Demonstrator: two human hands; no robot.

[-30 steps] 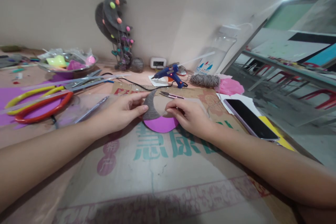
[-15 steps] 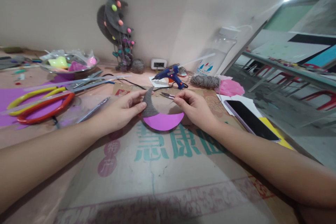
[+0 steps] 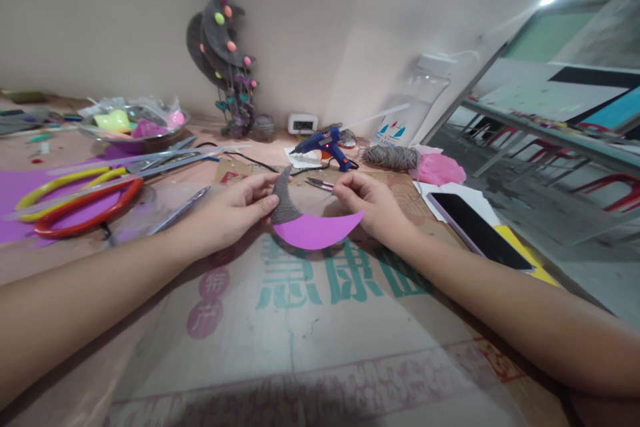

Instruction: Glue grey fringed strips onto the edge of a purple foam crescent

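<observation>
Cardboard-covered worktable [image 3: 75,393] with a yarn-wrapped crescent [image 3: 317,230] between two hands

Plain wall [image 3: 310,27] behind; printed cardboard [image 3: 250,347] beneath the work. The crescent lies above the cardboard's upper middle, its left horn covered in grey winding [image 3: 286,203], its remaining surface bare purple. The left hand [image 3: 233,213] has thumb and fingers clamped on the wound horn. The right hand [image 3: 373,210], beside the opposite tip, has thumb and forefinger drawn together; whether a strand lies between them is too faint to tell. Just beyond these fingertips is a small pointed metal tool [image 3: 318,183].

Farther back, a blue glue gun [image 3: 325,145] rests before a small digital clock [image 3: 303,124], with a grey skein [image 3: 391,157] to its right. At left, scissors with red and yellow handles [image 3: 134,197] lie near a pen [image 3: 180,210] and in front of a metal bowl [image 3: 135,145]. At right lies a dark-screened phone [image 3: 480,230].
</observation>
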